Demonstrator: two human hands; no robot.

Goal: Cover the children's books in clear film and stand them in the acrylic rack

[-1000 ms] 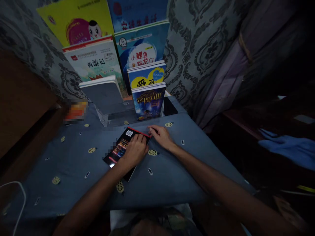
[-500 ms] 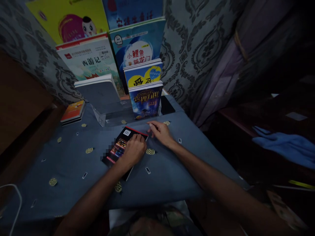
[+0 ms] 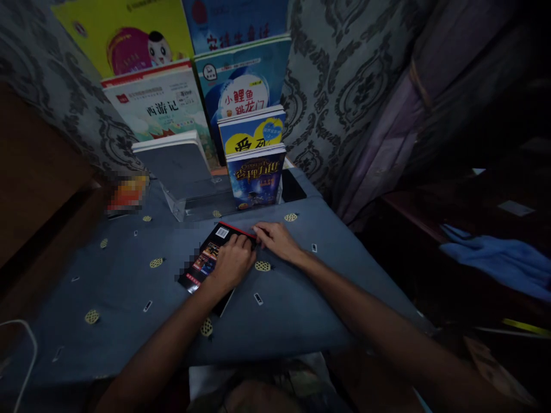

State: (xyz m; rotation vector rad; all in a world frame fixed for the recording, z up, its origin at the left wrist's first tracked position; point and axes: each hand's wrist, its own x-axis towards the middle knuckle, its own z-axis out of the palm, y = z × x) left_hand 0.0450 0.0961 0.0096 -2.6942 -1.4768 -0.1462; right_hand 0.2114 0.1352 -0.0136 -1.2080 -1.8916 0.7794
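Left hand (image 3: 235,261), fingers half-curled, rests on the black book (image 3: 206,252); right hand (image 3: 278,240), partly closed, meets its red-edged corner; whether either grips cannot be told. Beneath the book, table (image 3: 301,310); behind it, clear stand (image 3: 206,205) with upright books (image 3: 258,178).

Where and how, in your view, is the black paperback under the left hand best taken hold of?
Probably by its far right corner, coming from the right: the black paperback lies flat on the tablecloth, the left hand covers part of it, and that corner sits by the right hand's fingertips.
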